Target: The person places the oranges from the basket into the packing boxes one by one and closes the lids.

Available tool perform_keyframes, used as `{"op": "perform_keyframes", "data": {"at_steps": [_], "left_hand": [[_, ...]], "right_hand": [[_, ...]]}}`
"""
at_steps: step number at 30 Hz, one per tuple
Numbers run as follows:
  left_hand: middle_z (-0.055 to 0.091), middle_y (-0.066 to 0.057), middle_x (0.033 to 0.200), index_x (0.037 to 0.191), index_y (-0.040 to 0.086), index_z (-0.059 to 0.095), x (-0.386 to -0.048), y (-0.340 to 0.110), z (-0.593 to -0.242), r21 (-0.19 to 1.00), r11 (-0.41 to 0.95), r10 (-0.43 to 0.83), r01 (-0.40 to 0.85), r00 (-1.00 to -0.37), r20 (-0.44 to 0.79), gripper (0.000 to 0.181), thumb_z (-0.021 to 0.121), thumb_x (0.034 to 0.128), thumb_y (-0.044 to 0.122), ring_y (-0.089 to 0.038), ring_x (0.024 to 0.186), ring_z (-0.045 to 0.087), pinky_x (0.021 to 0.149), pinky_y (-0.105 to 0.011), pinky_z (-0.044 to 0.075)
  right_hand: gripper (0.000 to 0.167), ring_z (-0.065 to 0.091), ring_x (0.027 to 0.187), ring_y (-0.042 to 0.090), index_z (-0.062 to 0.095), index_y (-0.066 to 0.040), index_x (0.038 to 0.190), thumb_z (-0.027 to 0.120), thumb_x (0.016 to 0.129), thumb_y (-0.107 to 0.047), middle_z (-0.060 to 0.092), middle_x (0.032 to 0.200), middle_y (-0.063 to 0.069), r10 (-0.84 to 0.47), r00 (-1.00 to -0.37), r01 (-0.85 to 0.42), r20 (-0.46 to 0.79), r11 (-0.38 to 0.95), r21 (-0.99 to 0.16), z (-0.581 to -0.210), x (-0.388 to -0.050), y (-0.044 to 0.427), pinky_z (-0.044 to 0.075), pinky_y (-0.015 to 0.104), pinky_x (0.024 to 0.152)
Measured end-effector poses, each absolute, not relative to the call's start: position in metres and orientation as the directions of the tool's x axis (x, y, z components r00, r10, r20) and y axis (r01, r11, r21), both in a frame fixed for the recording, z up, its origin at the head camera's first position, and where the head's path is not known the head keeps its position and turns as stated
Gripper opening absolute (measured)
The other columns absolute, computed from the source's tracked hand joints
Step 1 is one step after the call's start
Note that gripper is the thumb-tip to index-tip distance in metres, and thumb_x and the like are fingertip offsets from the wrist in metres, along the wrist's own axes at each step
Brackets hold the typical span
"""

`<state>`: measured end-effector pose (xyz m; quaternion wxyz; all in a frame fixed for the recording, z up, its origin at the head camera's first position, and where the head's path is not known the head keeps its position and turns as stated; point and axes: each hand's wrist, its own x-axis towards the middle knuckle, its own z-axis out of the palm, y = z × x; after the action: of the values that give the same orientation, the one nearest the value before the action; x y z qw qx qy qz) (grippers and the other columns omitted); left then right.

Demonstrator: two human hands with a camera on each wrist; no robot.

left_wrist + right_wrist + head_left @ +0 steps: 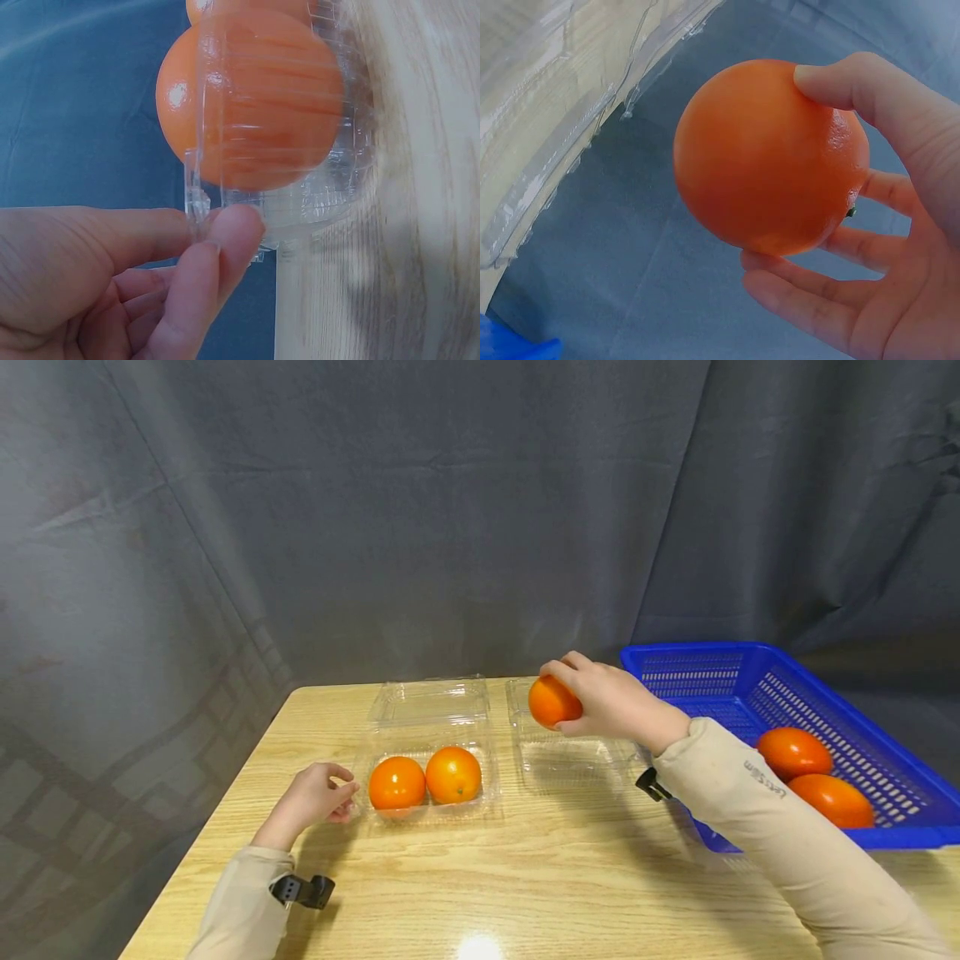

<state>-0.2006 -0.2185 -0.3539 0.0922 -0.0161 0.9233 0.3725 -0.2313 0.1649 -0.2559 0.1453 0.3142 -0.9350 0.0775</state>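
An orange [553, 702] [765, 157] is gripped by my right hand [611, 697] [900, 225], thumb on one side and fingers on the other, above a clear plastic container [562, 760] that stands open. My left hand [318, 793] [142, 285] pinches the left edge of another clear container [491, 777] [196, 202] between thumb and fingers. Two oranges [397, 783] [453, 774] lie side by side in that container. Its transparent lid [431, 702] is folded back behind it.
At the right stands a blue perforated basket [731, 839] with two oranges [793, 753] [832, 800] in it. A wooden table [480, 885] bears everything, and a dark grey curtain [450, 527] hangs behind its back edge.
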Motion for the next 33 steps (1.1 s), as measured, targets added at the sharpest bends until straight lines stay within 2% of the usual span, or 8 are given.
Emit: {"op": "perform_keyframes", "data": {"at_steps": [8,16,26,33], "left_hand": [[0.063,-0.012,0.070,0.117,-0.017,0.051,-0.200,-0.219,-0.351,0.686,0.723,0.055,-0.076,-0.984,-0.167,0.035,0.055,0.0916,0.006,-0.010,0.052,0.059,0.055,-0.030,0.058],[0.063,-0.012,0.070,0.118,-0.018,0.050,-0.200,-0.219,-0.351,0.681,0.728,0.054,-0.079,-0.984,-0.171,0.036,0.054,0.0917,0.007,-0.010,0.053,0.059,0.053,-0.027,0.057],[0.063,-0.012,0.071,0.119,-0.017,0.050,-0.200,-0.218,-0.352,0.681,0.725,0.040,-0.099,-0.982,-0.186,0.036,0.054,0.0915,0.007,-0.010,0.054,0.060,0.055,-0.027,0.058],[0.063,-0.012,0.070,0.117,-0.017,0.050,-0.201,-0.219,-0.352,0.682,0.726,0.052,-0.086,-0.982,-0.180,0.035,0.055,0.0912,0.006,-0.010,0.053,0.060,0.055,-0.028,0.058]], "right_hand": [[0.058,0.062,0.080,0.026,0.055,-0.015,0.120,0.079,0.069,-0.028,0.056,0.108,0.009,-0.556,-0.775,-0.594,0.300,0.803,-0.046,-0.258,-0.232,0.156,0.055,0.038,0.065],[0.057,0.061,0.081,0.027,0.055,-0.014,0.119,0.079,0.069,-0.026,0.056,0.108,0.011,-0.575,-0.763,-0.621,0.296,0.778,-0.089,-0.262,-0.235,0.144,0.055,0.039,0.073],[0.058,0.062,0.082,0.023,0.054,-0.017,0.121,0.077,0.070,-0.030,0.056,0.110,0.008,-0.573,-0.776,-0.612,0.263,0.786,-0.094,-0.264,-0.237,0.129,0.056,0.036,0.071],[0.056,0.061,0.080,0.023,0.053,-0.015,0.119,0.077,0.071,-0.029,0.055,0.109,0.009,-0.596,-0.762,-0.634,0.255,0.767,-0.101,-0.268,-0.239,0.119,0.056,0.035,0.070]]}}
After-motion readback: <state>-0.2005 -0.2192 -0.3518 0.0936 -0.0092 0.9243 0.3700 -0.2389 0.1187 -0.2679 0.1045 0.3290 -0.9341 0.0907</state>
